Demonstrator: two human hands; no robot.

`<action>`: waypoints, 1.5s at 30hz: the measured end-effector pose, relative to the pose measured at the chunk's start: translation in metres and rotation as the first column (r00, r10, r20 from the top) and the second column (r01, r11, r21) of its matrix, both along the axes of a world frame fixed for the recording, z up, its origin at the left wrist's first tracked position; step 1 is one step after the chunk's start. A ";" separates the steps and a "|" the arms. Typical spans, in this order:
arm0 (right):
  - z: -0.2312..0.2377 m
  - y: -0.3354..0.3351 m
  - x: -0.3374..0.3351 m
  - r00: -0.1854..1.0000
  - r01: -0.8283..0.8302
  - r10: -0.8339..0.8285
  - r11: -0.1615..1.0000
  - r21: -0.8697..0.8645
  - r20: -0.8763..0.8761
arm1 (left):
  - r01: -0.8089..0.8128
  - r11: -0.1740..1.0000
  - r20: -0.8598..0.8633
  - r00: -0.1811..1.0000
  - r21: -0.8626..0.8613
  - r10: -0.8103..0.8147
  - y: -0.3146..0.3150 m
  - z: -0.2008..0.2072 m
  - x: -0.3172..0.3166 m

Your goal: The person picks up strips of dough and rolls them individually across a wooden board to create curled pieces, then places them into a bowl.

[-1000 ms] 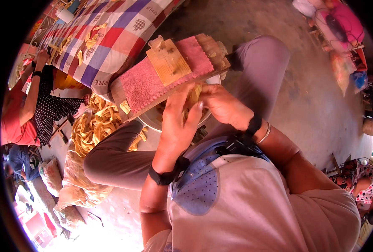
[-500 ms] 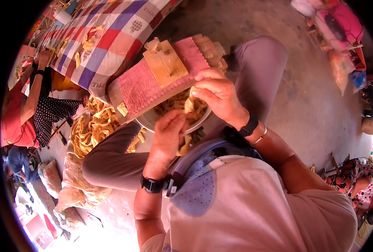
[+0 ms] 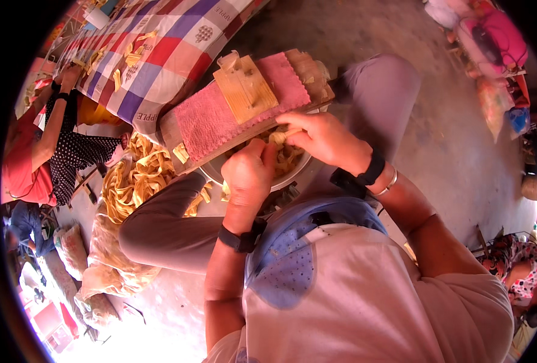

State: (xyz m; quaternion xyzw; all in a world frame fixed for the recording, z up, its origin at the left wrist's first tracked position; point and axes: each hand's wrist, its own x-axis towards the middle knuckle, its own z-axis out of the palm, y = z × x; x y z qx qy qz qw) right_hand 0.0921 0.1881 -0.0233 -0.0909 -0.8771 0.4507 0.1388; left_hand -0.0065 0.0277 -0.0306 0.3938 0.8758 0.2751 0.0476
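Observation:
My left hand (image 3: 248, 172) is closed in a fist above the near side of a metal basin (image 3: 292, 173). A yellow, ribbon-like strip (image 3: 278, 137) runs between it and my right hand (image 3: 329, 140), whose thumb and fingers pinch its other end. What lies inside the left fist is mostly hidden. More yellow strips (image 3: 289, 158) fill the basin beneath. Across the basin's far side rests a board with a pink towel (image 3: 205, 130). On the towel sits a small wooden block (image 3: 244, 91) with short pegs. One yellow piece (image 3: 180, 153) lies at the board's left end.
A heap of yellow strips (image 3: 138, 175) lies beside my left knee, over a plastic sack (image 3: 114, 257). At the upper left, a checked cloth (image 3: 159, 57) covers a table with scattered strips. A co-worker (image 3: 32, 157) sits there. Bags and pink bundles (image 3: 492, 36) stand far right.
Both hands have shifted slightly right. The left fist has risen and turned, hiding more of the strip, and the tail that hung below it has swung away.

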 end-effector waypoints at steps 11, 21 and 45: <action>0.044 0.019 -0.007 0.892 -0.451 0.430 0.866 0.217 0.137 | 0.258 0.941 0.475 0.815 0.218 -0.333 -0.021 0.042 -0.020; 0.023 0.048 -0.073 0.993 -0.052 0.096 0.889 -0.455 0.074 | -0.084 0.950 0.727 0.665 0.302 -0.172 0.006 0.024 -0.101; 0.002 -0.017 -0.054 0.894 0.095 0.059 0.944 0.316 -0.443 | -0.237 0.945 0.846 0.529 0.223 -0.067 -0.013 -0.015 -0.040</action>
